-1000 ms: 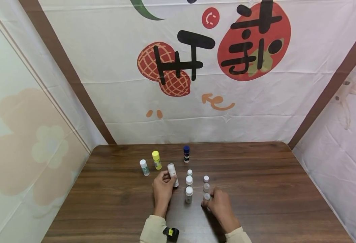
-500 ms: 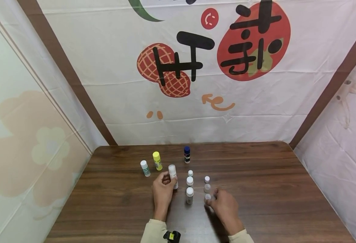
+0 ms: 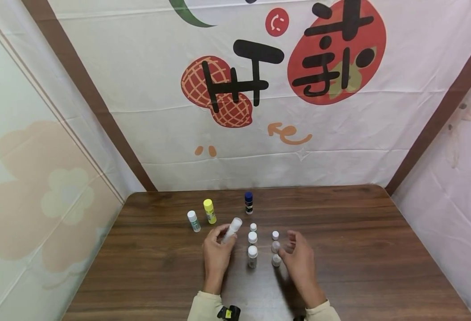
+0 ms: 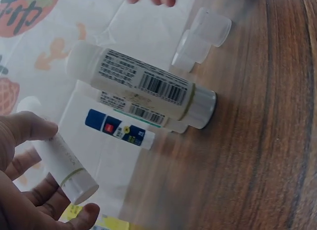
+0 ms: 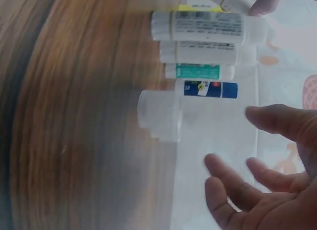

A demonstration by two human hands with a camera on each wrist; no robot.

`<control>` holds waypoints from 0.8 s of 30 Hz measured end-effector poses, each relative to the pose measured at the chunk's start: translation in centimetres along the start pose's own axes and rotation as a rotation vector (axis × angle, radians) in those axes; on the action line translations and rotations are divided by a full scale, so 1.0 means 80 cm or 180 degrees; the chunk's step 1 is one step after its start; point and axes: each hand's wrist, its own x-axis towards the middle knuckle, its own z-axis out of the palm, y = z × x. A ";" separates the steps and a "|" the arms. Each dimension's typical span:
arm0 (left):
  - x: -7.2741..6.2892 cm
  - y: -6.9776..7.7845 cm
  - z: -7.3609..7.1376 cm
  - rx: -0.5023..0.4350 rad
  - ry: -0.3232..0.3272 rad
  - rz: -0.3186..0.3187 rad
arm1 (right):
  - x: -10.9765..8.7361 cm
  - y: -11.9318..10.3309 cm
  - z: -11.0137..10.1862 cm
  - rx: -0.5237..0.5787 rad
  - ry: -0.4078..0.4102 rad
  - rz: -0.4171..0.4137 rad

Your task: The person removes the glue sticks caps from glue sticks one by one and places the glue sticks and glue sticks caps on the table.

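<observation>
In the head view my left hand grips a white glue stick, tilted with its top toward the right. The left wrist view shows thumb and fingers around its barrel. To its right, several centimetres apart, three glue sticks stand upright in a row, the nearest a white glue stick. Beside them runs a line of three small caps; the nearest is a translucent cap. My right hand hovers just right of the caps, fingers spread and holding nothing, as the right wrist view shows.
A blue glue stick stands farther back. On the left are a yellow glue stick and a white-and-green glue stick. The wooden table ends at a printed cloth backdrop.
My right hand has let go of the nearest cap and drawn slightly back, its fingers spreading. My left hand has tilted its glue stick from nearly upright toward the right.
</observation>
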 end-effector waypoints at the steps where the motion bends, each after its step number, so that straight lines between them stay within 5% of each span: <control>1: 0.000 0.002 0.000 0.0049 0.0003 0.0047 | 0.001 -0.002 0.000 0.0166 -0.0001 0.0018; 9: -0.005 0.019 0.003 0.0278 0.0047 0.0526 | -0.001 -0.024 0.001 0.1441 -0.0254 0.0041; 18: -0.013 0.034 0.008 0.0622 0.0071 0.0955 | 0.001 -0.034 0.001 0.1812 -0.0432 0.0284; 24: -0.016 0.034 0.014 0.1036 0.0185 0.1639 | 0.001 -0.038 0.001 0.1985 -0.0519 0.0365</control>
